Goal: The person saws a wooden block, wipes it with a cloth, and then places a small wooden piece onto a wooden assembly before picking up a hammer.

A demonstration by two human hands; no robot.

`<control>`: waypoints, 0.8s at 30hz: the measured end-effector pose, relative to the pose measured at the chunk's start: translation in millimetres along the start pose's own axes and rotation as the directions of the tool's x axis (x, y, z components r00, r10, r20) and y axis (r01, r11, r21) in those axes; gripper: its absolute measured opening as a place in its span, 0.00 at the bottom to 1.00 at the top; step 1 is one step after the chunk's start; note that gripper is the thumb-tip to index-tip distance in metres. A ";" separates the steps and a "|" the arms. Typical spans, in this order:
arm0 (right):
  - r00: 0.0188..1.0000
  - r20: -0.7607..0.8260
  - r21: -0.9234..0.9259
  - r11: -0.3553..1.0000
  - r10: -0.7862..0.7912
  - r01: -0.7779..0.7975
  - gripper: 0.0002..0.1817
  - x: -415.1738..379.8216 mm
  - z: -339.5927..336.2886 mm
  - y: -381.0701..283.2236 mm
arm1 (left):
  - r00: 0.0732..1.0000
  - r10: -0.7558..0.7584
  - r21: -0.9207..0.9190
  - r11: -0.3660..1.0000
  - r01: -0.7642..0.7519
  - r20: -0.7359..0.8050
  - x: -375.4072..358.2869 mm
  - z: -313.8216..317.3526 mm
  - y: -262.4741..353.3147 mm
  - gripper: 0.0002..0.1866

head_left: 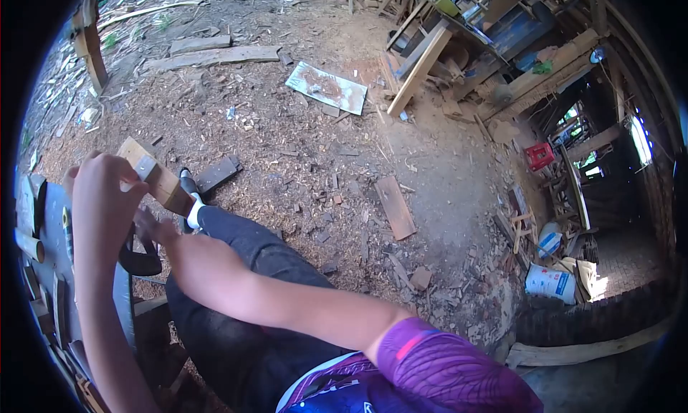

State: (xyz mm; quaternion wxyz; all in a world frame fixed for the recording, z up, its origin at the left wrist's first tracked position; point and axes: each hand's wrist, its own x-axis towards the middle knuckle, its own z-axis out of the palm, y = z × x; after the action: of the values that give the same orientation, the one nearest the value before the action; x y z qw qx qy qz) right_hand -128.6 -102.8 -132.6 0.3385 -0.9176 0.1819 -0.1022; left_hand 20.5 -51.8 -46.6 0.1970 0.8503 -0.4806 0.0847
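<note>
At the left side, my left hand [104, 175] is closed, with bent fingers and the thumb brought toward them. Its fingertips are beside a pale wooden block [166, 188] that has a small grey metal piece [145, 168] on its face. What the fingers grip, if anything, is hidden. Lower and nearer to me, my right hand [155, 230] is in shadow under the block, and its fingers are mostly hidden. A black curved part [140, 263] shows just below it, at the edge of a grey work surface [123, 298].
Wood pieces and a round pale rod [29, 246] lie on the left surface. Chips cover the ground, with a loose board [395, 208] and a whitish panel [327, 87]. A cluttered workbench [502, 36], red crate [539, 156] and white bucket [550, 284] stand right.
</note>
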 end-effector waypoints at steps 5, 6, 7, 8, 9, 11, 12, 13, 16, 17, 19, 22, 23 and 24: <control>0.999 -0.028 0.003 0.999 -0.044 0.044 0.25 -5.5 -1.0 -2.3 | 0.998 -0.018 0.009 1.000 0.019 -0.064 -3.1 -0.4 1.4 0.10; 0.999 0.037 -0.033 0.999 0.019 -0.018 0.23 -27.6 -11.8 -2.0 | 0.999 -0.038 -0.008 0.999 0.037 -0.035 -2.2 0.0 1.7 0.10; 0.991 0.101 -0.074 0.994 0.087 -0.079 0.21 -40.8 -17.7 -1.8 | 0.998 -0.059 -0.026 0.998 0.059 -0.001 -1.9 0.5 1.9 0.10; 0.992 0.104 -0.082 0.994 0.078 -0.069 0.21 -42.5 -17.8 -2.6 | 0.999 -0.040 -0.004 0.999 0.040 -0.017 -1.5 0.1 3.3 0.10; 0.990 0.114 -0.086 0.994 0.084 -0.074 0.23 -43.7 -18.7 -1.5 | 0.999 -0.047 -0.008 0.999 0.047 -0.024 0.2 0.0 2.2 0.10; 0.986 0.128 -0.084 0.992 0.108 -0.098 0.25 -35.3 -11.7 2.7 | 0.999 -0.032 0.008 0.999 0.032 0.004 1.0 1.7 3.2 0.10; 0.999 0.024 -0.035 0.999 0.023 -0.022 0.26 -13.4 2.1 5.2 | 0.999 -0.035 0.002 0.999 0.035 0.018 1.6 1.6 2.9 0.10; 0.994 -0.087 0.003 0.998 -0.061 0.062 0.28 1.6 10.3 8.0 | 0.999 -0.022 0.001 1.000 0.022 0.031 0.0 6.1 1.1 0.10; 0.999 -0.042 -0.009 1.000 -0.013 0.012 0.28 16.7 8.6 -4.5 | 0.995 0.023 0.009 1.000 -0.022 -0.101 -6.8 8.1 -3.4 0.09; 0.999 -0.043 -0.008 1.000 -0.013 0.013 0.28 10.7 6.0 -4.9 | 0.995 0.024 0.010 1.000 -0.024 -0.101 -7.7 8.2 -2.7 0.09; 0.998 0.048 0.002 0.999 0.050 -0.050 0.20 -13.1 -6.4 -2.1 | 0.997 -0.007 0.047 0.999 0.010 -0.072 -6.5 9.7 -3.0 0.09; 0.992 0.116 -0.138 0.990 0.045 -0.029 0.26 -56.0 -21.9 3.3 | 0.999 -0.045 0.053 0.997 0.047 -0.027 -3.5 4.4 6.6 0.08; 0.992 0.121 -0.142 0.989 0.045 -0.028 0.26 -54.1 -21.1 4.4 | 0.999 -0.036 0.058 0.998 0.037 -0.017 -2.9 4.1 6.5 0.08; 0.994 0.104 -0.149 0.988 0.046 -0.030 0.29 -52.6 -20.3 5.0 | 0.999 -0.041 0.053 0.998 0.041 -0.013 -2.1 4.0 5.2 0.08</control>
State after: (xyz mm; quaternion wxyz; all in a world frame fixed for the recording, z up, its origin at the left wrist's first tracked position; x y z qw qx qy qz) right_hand -184.3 -96.9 -124.1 0.2807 -0.9407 0.1878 -0.0326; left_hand 14.8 -54.2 -49.6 0.1785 0.8645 -0.4595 0.0984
